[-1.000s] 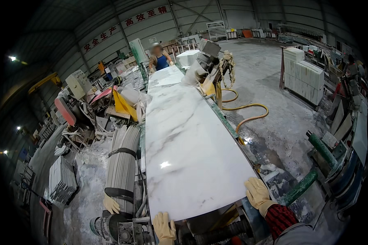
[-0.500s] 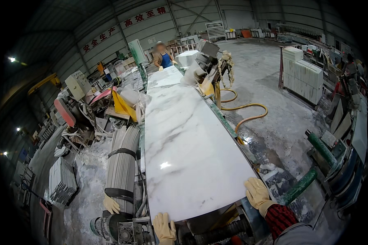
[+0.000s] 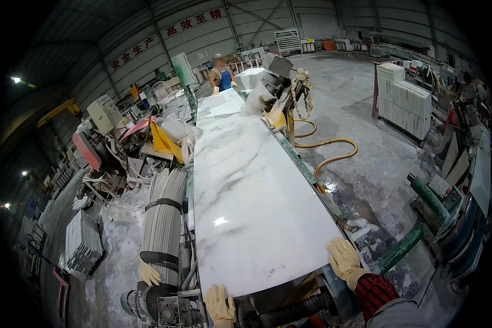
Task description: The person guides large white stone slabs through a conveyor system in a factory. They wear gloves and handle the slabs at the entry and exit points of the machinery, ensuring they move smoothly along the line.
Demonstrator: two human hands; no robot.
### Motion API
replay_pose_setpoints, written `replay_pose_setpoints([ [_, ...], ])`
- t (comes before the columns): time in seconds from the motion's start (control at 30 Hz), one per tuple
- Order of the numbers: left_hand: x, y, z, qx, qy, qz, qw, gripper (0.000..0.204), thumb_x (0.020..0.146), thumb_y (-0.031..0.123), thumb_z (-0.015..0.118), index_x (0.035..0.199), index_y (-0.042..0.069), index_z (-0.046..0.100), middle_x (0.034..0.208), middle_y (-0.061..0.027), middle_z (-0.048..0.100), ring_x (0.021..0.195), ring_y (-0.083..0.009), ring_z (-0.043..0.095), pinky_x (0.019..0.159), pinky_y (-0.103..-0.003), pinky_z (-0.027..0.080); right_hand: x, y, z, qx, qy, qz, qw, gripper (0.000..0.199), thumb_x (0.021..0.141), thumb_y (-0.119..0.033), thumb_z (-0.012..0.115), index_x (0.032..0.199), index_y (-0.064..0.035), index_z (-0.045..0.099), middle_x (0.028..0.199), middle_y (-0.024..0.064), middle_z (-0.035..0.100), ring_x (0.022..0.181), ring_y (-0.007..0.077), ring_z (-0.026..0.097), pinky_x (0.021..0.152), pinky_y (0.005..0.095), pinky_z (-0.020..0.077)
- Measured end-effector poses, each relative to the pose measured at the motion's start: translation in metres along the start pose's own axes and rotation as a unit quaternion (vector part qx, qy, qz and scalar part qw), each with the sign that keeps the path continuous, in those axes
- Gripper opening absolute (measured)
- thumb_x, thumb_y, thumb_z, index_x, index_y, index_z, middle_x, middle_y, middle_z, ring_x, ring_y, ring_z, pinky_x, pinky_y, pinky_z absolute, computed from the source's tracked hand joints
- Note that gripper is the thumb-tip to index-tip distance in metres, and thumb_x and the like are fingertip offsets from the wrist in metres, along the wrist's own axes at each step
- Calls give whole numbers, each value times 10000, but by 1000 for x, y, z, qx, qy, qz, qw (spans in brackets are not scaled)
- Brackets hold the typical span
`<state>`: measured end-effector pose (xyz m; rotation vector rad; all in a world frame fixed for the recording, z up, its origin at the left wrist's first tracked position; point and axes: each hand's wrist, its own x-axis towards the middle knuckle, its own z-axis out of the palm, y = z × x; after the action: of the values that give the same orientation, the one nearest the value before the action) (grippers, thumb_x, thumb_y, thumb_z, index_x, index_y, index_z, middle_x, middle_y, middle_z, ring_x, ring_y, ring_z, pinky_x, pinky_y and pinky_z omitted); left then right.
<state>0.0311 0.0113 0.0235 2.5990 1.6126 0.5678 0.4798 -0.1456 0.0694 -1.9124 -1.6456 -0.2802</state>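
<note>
A long, glossy white slab with grey veins [image 3: 251, 218] lies on a machine bed running away from me. At its near left corner is my left hand [image 3: 220, 307], in a cream rubber glove, fingers stretched out along the edge. My right hand [image 3: 344, 259], gloved alike below a red and black checked cuff, rests at the near right corner with its fingers extended and lying flat. The undersides of both hands are hidden. Left of the slab, another cream glove [image 3: 149, 273] lies against a strapped bundle of thin grey strips [image 3: 165, 218]; nothing inside it can be made out.
A co-worker in a blue apron [image 3: 223, 80] stands at the slab's far end. Machine parts [image 3: 279, 82] flank its far right, with a yellow hose [image 3: 341, 141] on the floor. A motor [image 3: 139, 305] sits near left; green pipes [image 3: 404, 249] stick out at right.
The co-worker at the far end has shifted slightly to the right, and one of their arms now hangs nearer the body. My two hands stay at the slab's near corners.
</note>
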Motion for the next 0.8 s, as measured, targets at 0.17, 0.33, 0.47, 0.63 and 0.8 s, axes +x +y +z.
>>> replay_pose_setpoints([
  [0.17, -2, -1, 1, -2, -1, 0, 1000, 561, 974, 261, 658, 1485, 68, 528, 1529, -265, 499, 1443, -470, 407, 1222, -581, 283, 2, -4, -4, -13, 8, -5, 1000, 299, 870, -137, 639, 1158, -67, 600, 1113, 166, 555, 1046, 397, 543, 951, 489, 460],
  [0.33, -4, 3, -2, 0, -6, -14, 1000, 549, 983, 280, 646, 1482, 71, 547, 1531, -262, 506, 1447, -471, 409, 1228, -580, 277, 1, -5, -5, -3, 6, -1, 1000, 309, 858, -112, 625, 1160, -49, 606, 1092, 179, 543, 1009, 406, 531, 907, 498, 458],
  [0.47, -5, 2, -1, -10, 3, -8, 1000, 543, 987, 280, 642, 1482, 74, 557, 1538, -264, 504, 1454, -471, 404, 1235, -582, 269, 0, -7, -8, -6, -4, 8, 1000, 307, 858, -114, 627, 1157, -50, 606, 1099, 179, 541, 1019, 407, 530, 913, 498, 457],
  [0.63, -10, -1, 2, -6, 8, -10, 1000, 542, 989, 280, 643, 1481, 69, 554, 1532, -274, 508, 1446, -476, 414, 1239, -586, 269, -12, 1, 5, -39, 39, -24, 998, 360, 887, -126, 658, 1237, -43, 630, 1222, 205, 602, 1136, 434, 559, 1017, 521, 450],
  [0.8, -7, -5, 3, -2, -2, 4, 1000, 540, 990, 279, 640, 1471, 50, 552, 1521, -290, 510, 1435, -488, 422, 1237, -584, 276, -16, 1, 3, -22, 23, -6, 999, 378, 898, -129, 665, 1263, -37, 632, 1267, 218, 608, 1177, 442, 560, 1052, 531, 439],
])
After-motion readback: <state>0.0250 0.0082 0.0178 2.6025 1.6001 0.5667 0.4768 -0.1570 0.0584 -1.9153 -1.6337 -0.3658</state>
